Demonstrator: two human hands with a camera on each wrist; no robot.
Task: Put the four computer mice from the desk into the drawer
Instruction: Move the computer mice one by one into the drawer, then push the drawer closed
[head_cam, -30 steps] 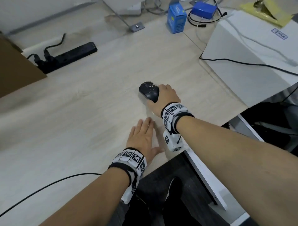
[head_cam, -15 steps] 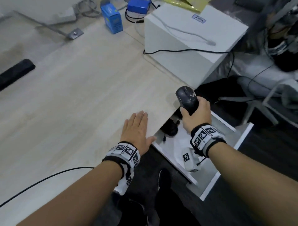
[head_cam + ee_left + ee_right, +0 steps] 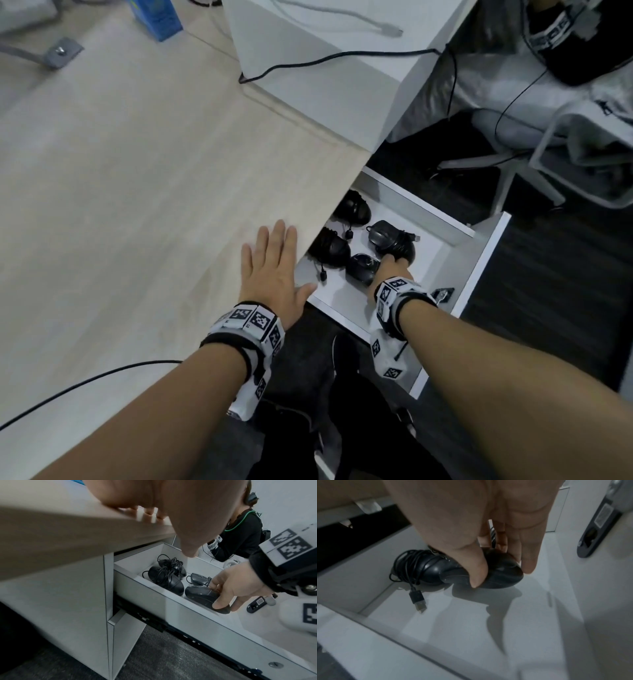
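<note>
Right hand (image 3: 394, 270), half second ago holding black mouse (image 3: 363, 269) above desk (image 3: 137, 171) edge, now lowering it into white drawer (image 3: 479, 253), centre right of head view; thumb and fingers clamped around mouse. Left hand (image 3: 274, 274) staying flat, fingers straight, on desk. Drawer holding three other black mice (image 3: 330, 246) wrapped in cables; farthest partly hiding under desk edge.
</note>
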